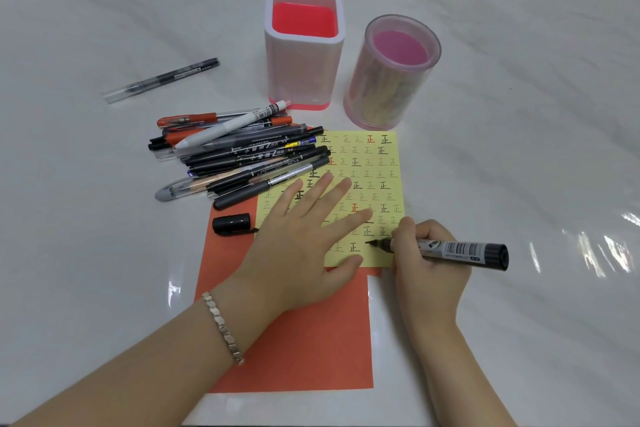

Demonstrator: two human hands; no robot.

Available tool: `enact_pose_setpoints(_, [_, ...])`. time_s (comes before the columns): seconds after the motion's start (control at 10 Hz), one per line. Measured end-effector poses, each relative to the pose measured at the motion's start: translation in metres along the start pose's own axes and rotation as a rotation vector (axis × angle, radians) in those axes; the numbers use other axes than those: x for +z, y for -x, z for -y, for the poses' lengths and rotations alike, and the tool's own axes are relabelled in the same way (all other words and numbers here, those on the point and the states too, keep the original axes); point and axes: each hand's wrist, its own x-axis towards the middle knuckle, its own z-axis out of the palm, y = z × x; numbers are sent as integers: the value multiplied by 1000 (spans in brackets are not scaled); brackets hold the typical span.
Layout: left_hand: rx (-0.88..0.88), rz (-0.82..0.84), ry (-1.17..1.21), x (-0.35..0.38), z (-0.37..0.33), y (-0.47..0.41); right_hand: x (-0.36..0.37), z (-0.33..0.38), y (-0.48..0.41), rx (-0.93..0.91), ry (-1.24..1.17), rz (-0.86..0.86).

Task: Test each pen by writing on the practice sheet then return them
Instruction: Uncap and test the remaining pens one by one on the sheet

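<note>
The right hand [427,255] gripped a thick black marker [464,249], uncapped and barcode-labelled, its tip touching the yellow practice sheet [381,170] at lower centre. The left hand [304,239] lay flat on the sheet, fingers spread. The sheet bore rows of black and red characters. The black cap [231,222] lay left of it on the orange paper [311,340], below a pile of pens [242,152].

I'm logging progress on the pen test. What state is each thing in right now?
Marker: uncapped, tip on the sheet, gripped by the right hand.
Cap: off, lying left of the sheet.
Sheet: flat, partly filled, pressed by the left hand.
Square holder: upright, empty.
Round holder: upright, no pens inside.
Pile: loose, lying over the sheet's corner.
Lone pen: lying apart from the pile.
</note>
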Motion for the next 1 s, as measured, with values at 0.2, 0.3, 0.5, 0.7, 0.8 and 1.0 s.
enact_pose_setpoints(0.2, [-6, 19, -8, 0, 1, 0, 0, 3, 1, 2, 15, 18])
enact_pose_setpoints(0.3, [-10, 21, -4, 0, 0, 0, 0, 4, 1, 13, -14, -15])
enact_pose_setpoints(0.5, [-8, 14, -2, 0, 0, 0, 0, 5, 1, 32, -26, -18])
enact_pose_setpoints(0.7, [-8, 15, -5, 0, 0, 0, 0, 4, 1, 16, -1, -11])
enact_pose_setpoints(0.8, [-8, 13, 0, 0, 0, 0, 0, 2, 1, 17, 0, -39])
enact_pose_setpoints(1.0, [-12, 21, 0, 0, 1, 0, -1, 3, 2, 11, -60, -27])
